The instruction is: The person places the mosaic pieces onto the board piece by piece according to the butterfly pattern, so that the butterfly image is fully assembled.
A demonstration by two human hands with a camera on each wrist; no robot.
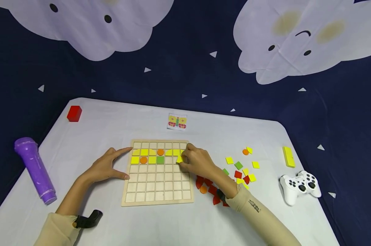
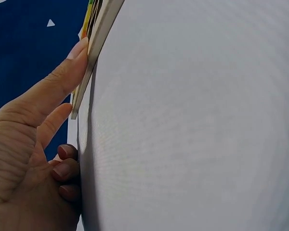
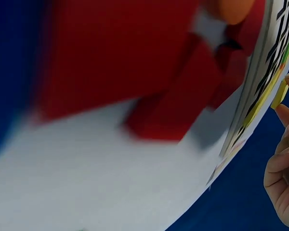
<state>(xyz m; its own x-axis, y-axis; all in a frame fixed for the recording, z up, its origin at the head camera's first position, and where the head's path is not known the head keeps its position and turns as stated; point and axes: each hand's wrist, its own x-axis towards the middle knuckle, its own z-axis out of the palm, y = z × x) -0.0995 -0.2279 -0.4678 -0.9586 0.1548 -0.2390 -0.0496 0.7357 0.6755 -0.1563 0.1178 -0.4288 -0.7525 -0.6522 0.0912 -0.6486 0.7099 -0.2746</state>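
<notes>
A wooden grid board [image 1: 163,186] lies on the white table, its upper cells partly filled with yellow pieces, two orange discs [image 1: 143,160] and a green square tile [image 1: 160,160]. Between thumb and index finger my right hand [image 1: 200,160] pinches a yellow tile [image 3: 280,93], held over the board's right side near the second and third rows. At the opposite edge, my left hand [image 1: 103,166] rests with thumb and index finger spread along the frame. The left wrist view has its thumb [image 2: 67,72] against the board's side and the other fingers bent.
Loose red, yellow, green and orange pieces [image 1: 238,174] lie right of the board, some under my right forearm. A butterfly pattern card [image 1: 177,122] is behind it. Around the table are a purple microphone [image 1: 36,171], red block [image 1: 74,113], yellow block [image 1: 288,157] and white game controller [image 1: 299,186].
</notes>
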